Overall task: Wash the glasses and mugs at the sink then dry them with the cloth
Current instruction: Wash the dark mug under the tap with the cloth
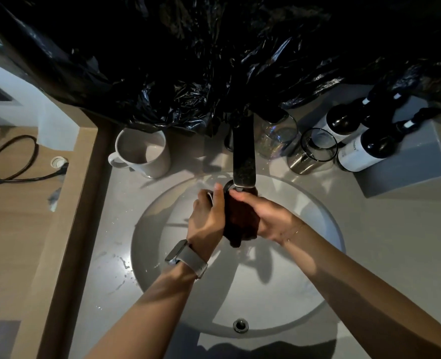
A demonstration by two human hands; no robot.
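Both hands meet over the sink [318,294], under the tap [243,156]. The left hand [207,216] is curled around a dark mug [229,189], thumb along its rim, while the right hand [268,216] grips a dark cloth [240,224] pressed against it. A pale mug [143,152] stands beyond the left hand; two glasses [310,151] stand beyond the right.

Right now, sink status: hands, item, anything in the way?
Left hand grips a dark item under the faucet; cannot tell which. Right hand wraps the dark cloth around it. Mug and glasses wait on the counter. Nothing in the way.
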